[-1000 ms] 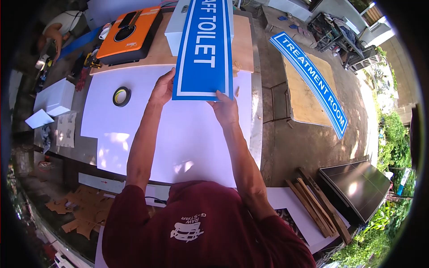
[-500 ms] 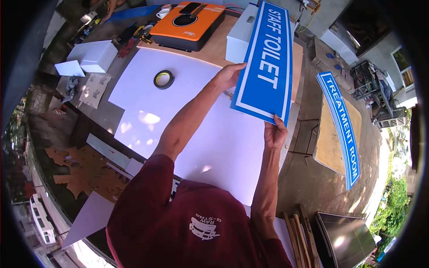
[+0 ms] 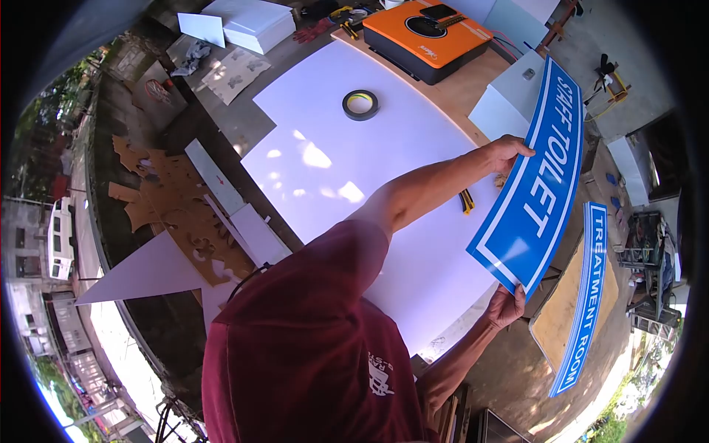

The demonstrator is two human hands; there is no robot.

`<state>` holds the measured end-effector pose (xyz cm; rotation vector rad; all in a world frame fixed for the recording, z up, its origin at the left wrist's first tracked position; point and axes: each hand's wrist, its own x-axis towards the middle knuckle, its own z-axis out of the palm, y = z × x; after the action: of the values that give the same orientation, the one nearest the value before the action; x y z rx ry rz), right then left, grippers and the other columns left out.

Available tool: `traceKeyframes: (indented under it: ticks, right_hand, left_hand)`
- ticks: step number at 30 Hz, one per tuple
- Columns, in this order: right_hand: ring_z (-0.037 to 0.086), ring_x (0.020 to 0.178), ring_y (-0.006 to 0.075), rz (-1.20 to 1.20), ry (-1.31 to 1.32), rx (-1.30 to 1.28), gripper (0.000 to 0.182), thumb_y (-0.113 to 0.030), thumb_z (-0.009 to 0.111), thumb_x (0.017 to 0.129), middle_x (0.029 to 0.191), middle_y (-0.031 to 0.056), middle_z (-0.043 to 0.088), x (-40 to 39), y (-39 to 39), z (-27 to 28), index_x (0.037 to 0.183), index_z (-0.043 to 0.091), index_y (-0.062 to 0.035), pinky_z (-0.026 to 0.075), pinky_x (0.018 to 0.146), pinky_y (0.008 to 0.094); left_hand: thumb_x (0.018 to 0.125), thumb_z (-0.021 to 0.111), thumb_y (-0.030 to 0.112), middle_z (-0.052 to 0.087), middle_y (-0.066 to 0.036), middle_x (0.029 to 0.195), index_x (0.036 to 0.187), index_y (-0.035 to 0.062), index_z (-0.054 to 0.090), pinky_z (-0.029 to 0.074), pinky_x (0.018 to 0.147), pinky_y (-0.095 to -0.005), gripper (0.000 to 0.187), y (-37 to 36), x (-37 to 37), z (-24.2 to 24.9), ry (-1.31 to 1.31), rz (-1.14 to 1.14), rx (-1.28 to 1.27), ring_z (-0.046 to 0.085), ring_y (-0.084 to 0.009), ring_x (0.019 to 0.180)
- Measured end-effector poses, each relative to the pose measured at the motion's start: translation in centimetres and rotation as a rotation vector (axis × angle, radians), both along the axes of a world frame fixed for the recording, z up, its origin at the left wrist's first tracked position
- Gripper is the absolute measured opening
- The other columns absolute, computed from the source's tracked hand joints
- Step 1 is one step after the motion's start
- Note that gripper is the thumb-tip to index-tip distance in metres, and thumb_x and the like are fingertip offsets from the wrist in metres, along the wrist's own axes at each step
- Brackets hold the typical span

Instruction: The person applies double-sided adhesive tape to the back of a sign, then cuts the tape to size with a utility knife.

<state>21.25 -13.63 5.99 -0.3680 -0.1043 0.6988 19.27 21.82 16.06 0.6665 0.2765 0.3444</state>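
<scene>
A long blue sign (image 3: 533, 184) lettered "STAFF TOILET" in white is held up over the right side of the worktable. My left hand (image 3: 509, 151) pinches its left edge about midway along. At the near end, my right hand (image 3: 507, 307) grips the lower edge, thumb on the face. Below my left forearm a yellow-and-black cutter knife (image 3: 467, 201) lies on the white sheet (image 3: 413, 288). A roll of black tape (image 3: 360, 105) sits farther back on that sheet.
A stack of "TREATMENT ROOM" signs (image 3: 585, 295) rests on a board-topped stand (image 3: 546, 325) to the right. An orange-topped box (image 3: 425, 37) and a pale box (image 3: 506, 96) stand at the table's back. Cardboard scraps (image 3: 166, 192) lie on the left.
Both hands have carried the STAFF TOILET sign to the right, toward the TREATMENT ROOM stack. The camera view has turned, and the cutter knife now shows on the sheet.
</scene>
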Motion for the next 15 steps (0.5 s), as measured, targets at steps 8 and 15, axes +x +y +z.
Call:
traceKeyframes:
  ticks: [8, 15]
  right_hand:
    - [0.056, 0.129, 0.0356, 0.085, -0.063, 0.018, 0.052, 0.014, 0.061, 0.084, 0.137, 0.0257, 0.059, -1.4, -4.6, -0.9, 0.135, 0.052, 0.0132, 0.04, 0.116, 0.0538]
    - [0.069, 0.111, 0.034, 0.218, 0.004, -0.019, 0.048, 0.016, 0.057, 0.084, 0.124, 0.0264, 0.066, -1.0, -11.0, -3.7, 0.131, 0.053, 0.0147, 0.05, 0.108, 0.0517]
  left_hand:
    - [0.092, 0.064, -0.002, 0.069, -0.025, 0.121, 0.13, -0.0081, 0.059, 0.059, 0.091, -0.0433, 0.039, -3.6, -4.2, 0.4, -0.042, 0.056, -0.014, 0.072, -0.0307, 0.107]
    - [0.095, 0.065, 0.005, 0.071, -0.021, 0.117, 0.125, -0.0019, 0.066, 0.063, 0.08, -0.0425, 0.031, -8.6, -11.0, -1.2, -0.308, 0.115, -0.169, 0.074, -0.0277, 0.102]
